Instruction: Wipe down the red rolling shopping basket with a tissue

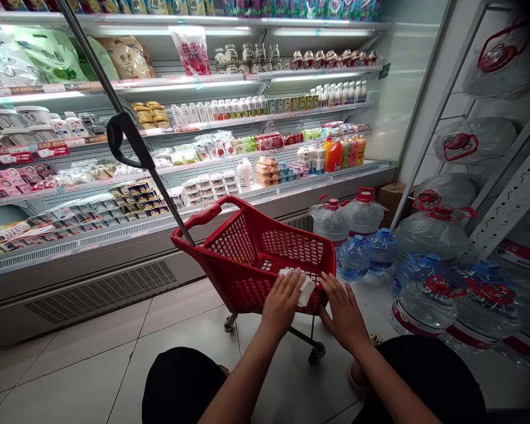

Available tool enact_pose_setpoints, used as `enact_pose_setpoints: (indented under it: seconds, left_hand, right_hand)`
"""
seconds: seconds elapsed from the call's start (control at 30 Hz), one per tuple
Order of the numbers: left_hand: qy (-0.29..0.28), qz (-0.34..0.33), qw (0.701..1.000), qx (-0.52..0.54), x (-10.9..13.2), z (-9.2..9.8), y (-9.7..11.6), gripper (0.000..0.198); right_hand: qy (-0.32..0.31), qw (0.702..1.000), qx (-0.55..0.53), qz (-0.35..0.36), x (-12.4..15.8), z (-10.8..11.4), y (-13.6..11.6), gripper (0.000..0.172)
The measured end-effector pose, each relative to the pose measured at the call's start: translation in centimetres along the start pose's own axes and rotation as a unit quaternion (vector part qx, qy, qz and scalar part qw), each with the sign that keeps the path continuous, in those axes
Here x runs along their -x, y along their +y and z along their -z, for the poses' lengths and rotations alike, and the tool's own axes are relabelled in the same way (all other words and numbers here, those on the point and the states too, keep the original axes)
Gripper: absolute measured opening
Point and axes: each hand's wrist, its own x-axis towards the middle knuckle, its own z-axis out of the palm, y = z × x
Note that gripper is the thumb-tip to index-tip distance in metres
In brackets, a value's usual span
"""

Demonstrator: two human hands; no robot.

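Black-clad knees (183, 386) before a red shopping cart (251, 292)

Two bare forearms (242, 374) reach forward between the knees. The left hand (284, 297) lies with its fingers side by side over a folded white wipe (307, 290) at the cart's near rim, close to its front corner; the underside is hidden, so whether the fingers grip the wipe or only press on it cannot be told. The right hand (343, 312), apart from the left, rests at that corner, fingers extended and thumb held away from them.

The cart stands on pale floor tiles (181, 335), its perforated basket lengthwise to a chilled display case (115, 282) behind it. From the handle end a grey metal pole (172, 206) rises toward the upper left, bearing a black loop grip (145, 150). Lit shelves carry lidded tubs (203, 189), small white bottles (194, 113) and an orange drink bottle (334, 155). Near the cart's right end, blue-capped water jugs (353, 259) sit on the floor, beside red-capped jugs (424, 309).
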Motion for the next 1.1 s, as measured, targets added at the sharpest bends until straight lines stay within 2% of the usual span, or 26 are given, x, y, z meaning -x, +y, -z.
enact_pose_setpoints:
  seconds: [0.07, 0.1, 0.17, 0.3, 0.37, 0.47, 0.57, 0.63, 0.73, 0.83, 0.9, 1.0, 1.1]
  left_hand:
    - [-0.005, 0.054, 0.998, -0.013, 0.3, 0.3, -1.6, 0.061]
    - [-0.004, 0.078, 0.997, -0.019, 0.2, 0.2, -1.7, 0.061]
    - [0.004, 0.092, 0.995, -0.024, -0.1, -0.4, -0.5, 0.059]
    - [0.026, 0.014, 1.0, -0.01, -1.1, -1.5, 4.0, 0.057]
    - [0.029, -0.021, 0.999, 0.0, -1.2, -1.4, 4.5, 0.057]
    - [0.021, -0.028, 0.999, 0.008, -0.5, -0.4, 2.1, 0.057]
    - [0.012, 0.032, 0.999, -0.003, 0.5, 0.6, -1.0, 0.059]
    - [0.012, 0.068, 0.998, -0.01, 0.8, 0.8, -1.6, 0.059]
    - [0.015, 0.068, 0.998, -0.009, 0.2, 0.0, 0.4, 0.056]
    - [0.02, 0.033, 0.999, -0.003, -0.8, -0.8, 3.3, 0.055]
    - [0.02, 0.004, 1.0, 0.004, -1.2, -0.9, 3.9, 0.057]
    - [0.01, -0.023, 1.0, 0.011, -0.8, -0.1, 1.8, 0.061]
    - [0.002, 0.017, 1.0, 0.0, 0.3, 0.8, -1.7, 0.068]
  right_hand:
    - [0.002, 1.0, -0.008, -0.011, -0.1, 0.0, -0.4, 0.064]
    - [0.009, 1.0, -0.014, -0.017, -0.1, -0.2, -0.5, 0.065]
    - [0.026, 0.999, -0.024, -0.026, -0.1, -0.8, -0.5, 0.067]
    - [0.036, 0.999, -0.025, 0.003, 0.4, -1.6, 0.4, 0.072]
    - [0.029, 0.999, -0.015, 0.012, 0.6, -1.3, 0.9, 0.071]
    - [0.022, 1.0, -0.004, 0.008, 0.7, -0.6, 1.1, 0.066]
    - [0.021, 1.0, -0.007, 0.009, 0.7, -0.5, 0.9, 0.064]
    - [0.024, 1.0, -0.012, 0.003, 0.6, -0.7, 0.7, 0.064]
    - [0.036, 0.999, -0.017, -0.009, 0.6, -1.3, 0.8, 0.064]
    - [0.042, 0.999, -0.015, -0.005, 0.9, -1.5, 1.4, 0.063]
    - [0.037, 0.999, -0.009, 0.0, 1.0, -1.2, 2.1, 0.062]
    - [0.022, 1.0, 0.006, 0.011, 1.2, -0.4, 2.9, 0.062]
    - [0.021, 1.0, 0.012, 0.014, 1.3, 0.0, 3.2, 0.064]
